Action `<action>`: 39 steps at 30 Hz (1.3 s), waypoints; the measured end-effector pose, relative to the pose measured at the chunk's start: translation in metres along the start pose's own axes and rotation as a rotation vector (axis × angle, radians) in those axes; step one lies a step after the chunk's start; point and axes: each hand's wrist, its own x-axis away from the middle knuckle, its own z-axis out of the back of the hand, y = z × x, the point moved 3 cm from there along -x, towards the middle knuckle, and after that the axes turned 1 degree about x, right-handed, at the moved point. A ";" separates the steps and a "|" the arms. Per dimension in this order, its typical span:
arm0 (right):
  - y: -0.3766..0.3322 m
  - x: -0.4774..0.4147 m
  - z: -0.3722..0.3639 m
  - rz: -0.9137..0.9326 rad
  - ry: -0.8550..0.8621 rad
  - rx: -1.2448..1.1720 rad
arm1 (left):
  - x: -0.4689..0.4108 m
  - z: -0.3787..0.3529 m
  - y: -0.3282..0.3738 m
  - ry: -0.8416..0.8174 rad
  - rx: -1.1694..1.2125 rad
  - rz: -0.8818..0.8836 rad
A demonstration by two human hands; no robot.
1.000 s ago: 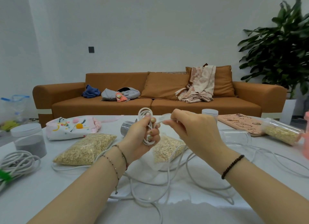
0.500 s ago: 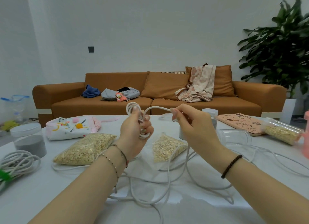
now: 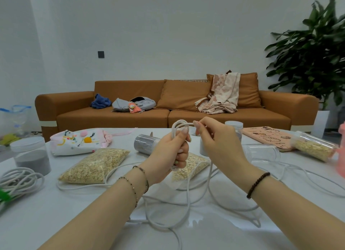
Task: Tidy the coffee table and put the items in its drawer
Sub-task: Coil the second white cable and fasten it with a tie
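Cable-winding at the worktop, both hands engaged.

Left hand (image 3: 168,152) raised above the worktop (image 3: 56,221), fingers curled tight round a small bundle of white cable (image 3: 175,130); loops stick out above the thumb and below the fist. Right hand (image 3: 216,143) just beside it, thumb and forefinger pinching a strand that runs over from the top loops. The rest of the cable hangs from the hands and sprawls in loose curves over the worktop in front of the person. Beyond the hands lie two clear bags of oats, a large bag (image 3: 95,164) to the left and a small bag (image 3: 192,165) partly hidden by the left hand. A second coiled cable (image 3: 18,180) lies at the left edge, near a grey-filled jar (image 3: 30,153).
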 end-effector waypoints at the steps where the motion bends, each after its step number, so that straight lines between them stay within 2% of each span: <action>1: 0.001 0.000 -0.002 -0.022 -0.021 -0.031 | -0.001 0.001 0.001 0.008 0.015 -0.012; 5: 0.000 0.001 -0.008 -0.120 -0.150 -0.207 | -0.001 0.008 0.014 0.059 0.214 -0.066; 8: -0.002 0.004 -0.015 -0.188 -0.322 -0.307 | -0.002 0.017 0.022 0.150 0.301 -0.146; 12: -0.001 0.010 -0.024 -0.203 -0.480 -0.249 | -0.003 0.021 0.020 0.207 0.268 -0.176; 15: -0.002 0.012 -0.024 -0.156 -0.481 -0.175 | -0.003 0.017 0.016 0.178 0.170 -0.142; 20: -0.001 0.007 -0.016 -0.135 -0.396 -0.188 | -0.004 0.014 0.011 0.131 0.019 -0.096; 26: 0.002 0.011 -0.020 -0.103 -0.441 -0.084 | -0.006 0.014 0.009 0.094 -0.108 -0.130; 32: -0.003 0.012 -0.021 -0.067 -0.434 -0.031 | -0.007 0.017 0.009 0.155 -0.178 -0.124; 35: -0.008 0.013 -0.023 -0.083 -0.445 -0.077 | -0.007 0.023 0.014 0.236 -0.094 -0.144; 39: -0.012 0.018 -0.029 -0.129 -0.564 -0.196 | -0.009 0.039 0.025 0.368 0.201 -0.212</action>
